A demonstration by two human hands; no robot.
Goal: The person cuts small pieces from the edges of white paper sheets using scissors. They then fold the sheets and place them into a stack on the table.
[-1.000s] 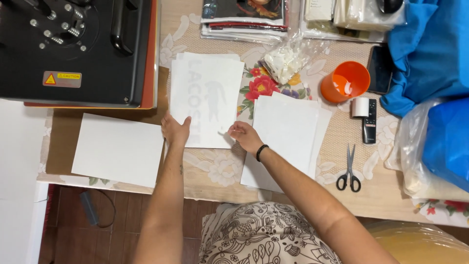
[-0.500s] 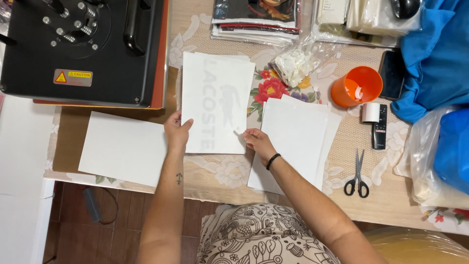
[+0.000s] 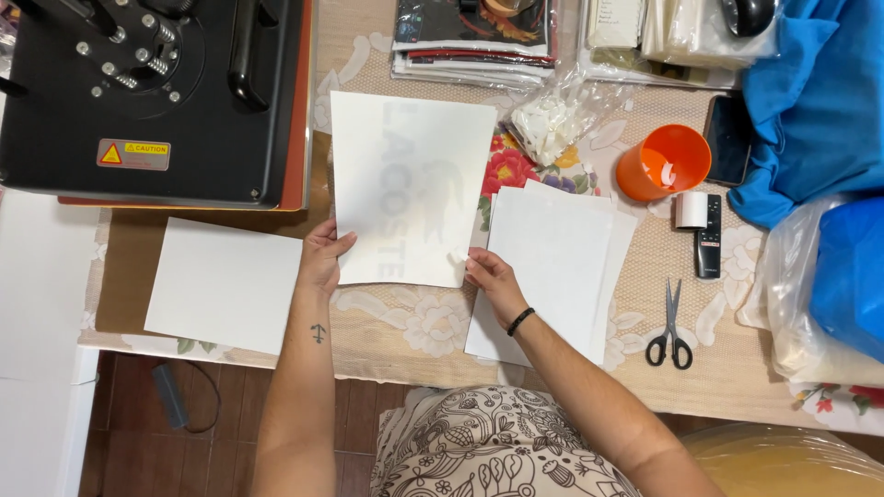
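Note:
A white sheet with a faint grey print (image 3: 410,184) lies flat on the table in front of me. My left hand (image 3: 322,260) presses on its lower left corner. My right hand (image 3: 488,278) pinches the sheet's lower right corner, where a small flap is lifted. To the right of it sits a stack of blank white sheets (image 3: 552,267), partly under my right wrist. Another white sheet (image 3: 221,283) lies to the left on a brown board.
A black heat press (image 3: 152,97) fills the upper left. An orange cup (image 3: 663,164), a tape roll (image 3: 691,209), a black remote (image 3: 708,248) and scissors (image 3: 670,331) lie to the right. Blue fabric (image 3: 810,101), plastic bags and packaged items crowd the far edge.
The view has shifted slightly. My right hand has moved onto the printed sheet's lower right corner and lifted a bit of it; my left hand stays on the lower left corner.

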